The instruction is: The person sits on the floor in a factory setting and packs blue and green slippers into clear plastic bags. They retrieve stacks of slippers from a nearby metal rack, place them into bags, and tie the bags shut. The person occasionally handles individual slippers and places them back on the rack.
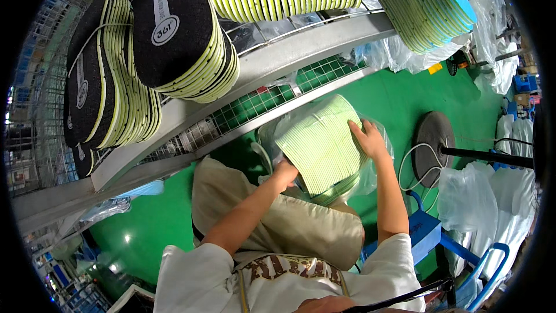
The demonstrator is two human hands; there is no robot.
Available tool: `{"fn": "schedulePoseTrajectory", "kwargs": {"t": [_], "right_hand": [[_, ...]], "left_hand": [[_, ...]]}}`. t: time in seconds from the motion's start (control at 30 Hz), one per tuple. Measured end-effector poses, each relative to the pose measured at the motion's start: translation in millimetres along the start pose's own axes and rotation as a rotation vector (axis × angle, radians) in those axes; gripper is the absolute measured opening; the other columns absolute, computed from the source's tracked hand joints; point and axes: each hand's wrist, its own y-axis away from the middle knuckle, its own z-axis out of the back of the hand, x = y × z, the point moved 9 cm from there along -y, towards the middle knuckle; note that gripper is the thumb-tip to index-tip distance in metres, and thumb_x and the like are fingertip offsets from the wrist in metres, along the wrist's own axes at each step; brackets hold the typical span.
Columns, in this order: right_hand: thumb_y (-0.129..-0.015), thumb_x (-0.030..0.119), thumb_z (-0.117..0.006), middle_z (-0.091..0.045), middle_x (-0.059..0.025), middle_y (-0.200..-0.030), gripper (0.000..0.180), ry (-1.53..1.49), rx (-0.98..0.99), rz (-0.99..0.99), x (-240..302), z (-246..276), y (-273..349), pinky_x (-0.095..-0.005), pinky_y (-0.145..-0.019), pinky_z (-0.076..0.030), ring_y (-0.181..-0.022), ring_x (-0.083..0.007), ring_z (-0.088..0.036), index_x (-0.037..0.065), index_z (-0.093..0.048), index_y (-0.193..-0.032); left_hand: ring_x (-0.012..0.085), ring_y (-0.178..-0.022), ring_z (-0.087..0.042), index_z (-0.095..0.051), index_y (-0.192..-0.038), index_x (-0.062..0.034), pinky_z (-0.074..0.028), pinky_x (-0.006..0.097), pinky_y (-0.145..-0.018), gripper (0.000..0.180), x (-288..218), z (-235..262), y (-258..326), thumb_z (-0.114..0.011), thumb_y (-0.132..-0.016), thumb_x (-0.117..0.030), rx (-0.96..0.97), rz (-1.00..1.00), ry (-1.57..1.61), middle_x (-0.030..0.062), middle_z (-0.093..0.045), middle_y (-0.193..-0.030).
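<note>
Stack of pale green insoles: lies tilted between the two hands, just beyond the lap, edges packed in close parallel ridges. Sits above a lower green stack, with a clear plastic bag bunched around the right and near sides.

Left hand: meets the stack at the left, near end; fingers run in beneath or behind the edge, hidden from view. Closure of this grip: cannot be told.

Right hand: touches the stack at the right end, toward the far corner, across from the left hand. Shows fingers spread apart over the edge; underside out of sight, so whether clamped or merely resting cannot be told.

Beige trousers: extend just below the stack, near the left forearm.

Metal rack: stands beyond the hands; carries black-topped insole stacks at left, and a blue-edged insole stack at right.

Green floor: shows beneath. Right side: round dark base with pole, white cable, blue stool, heaped clear plastic.
</note>
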Motion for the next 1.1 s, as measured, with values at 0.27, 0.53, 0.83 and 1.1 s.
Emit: {"fn": "schedulePoseTrajectory", "kwargs": {"t": [0.27, 0.53, 0.83, 1.1], "right_hand": [[-0.063, 0.052, -0.056, -0.055, -0.0196, -0.079, 0.065, -0.046, -0.042, -0.103, -7, 8, 19, -0.0337, -0.071, -0.041, -0.075, -0.0312, -0.053, -0.005, -0.05, -0.094], [-0.072, 0.045, -0.05, -0.055, -0.0197, -0.082, 0.056, -0.278, -0.03, -0.021, -10, 7, 34, -0.0336, -0.076, -0.037, -0.082, -0.0315, -0.051, -0.005, -0.049, -0.097], [-0.074, 0.046, -0.046, -0.052, -0.0231, -0.091, 0.055, -0.168, 0.039, 0.03, -4, 9, 30, -0.0343, -0.075, -0.037, -0.083, -0.0356, -0.049, -0.003, -0.05, -0.098], [-0.07, 0.062, -0.034, -0.045, -0.0222, -0.108, 0.076, -0.212, 0.216, -0.248, -42, -15, -11, -0.0313, -0.086, -0.031, -0.101, -0.0279, -0.044, -0.003, -0.042, -0.11]], "left_hand": [[0.0219, -0.071, -0.044, -0.039, -0.094, -0.0007, -0.038, 0.031, -0.067, 0.031, 8, 124, 14, -0.057, -0.073, -0.014, -1.156, -0.69, 0.241, 0.0085, -0.044, -0.078], [0.0307, -0.096, -0.045, -0.047, -0.101, -0.0003, -0.036, 0.035, -0.08, 0.043, 45, 67, -63, -0.055, -0.071, -0.03, -0.249, -0.467, -0.053, 0.018, -0.049, -0.101], [0.0172, -0.091, -0.048, -0.044, -0.106, 0.0005, -0.037, 0.028, -0.078, 0.055, 33, 49, -64, -0.062, -0.064, -0.031, -0.021, -0.295, 0.119, 0.0088, -0.051, -0.101], [0.0108, -0.062, -0.045, -0.057, -0.078, -0.001, -0.035, 0.024, -0.056, 0.021, -40, 20, 31, -0.056, -0.065, -0.018, 0.14, -0.214, -0.108, 0.0026, -0.054, -0.07]]}}
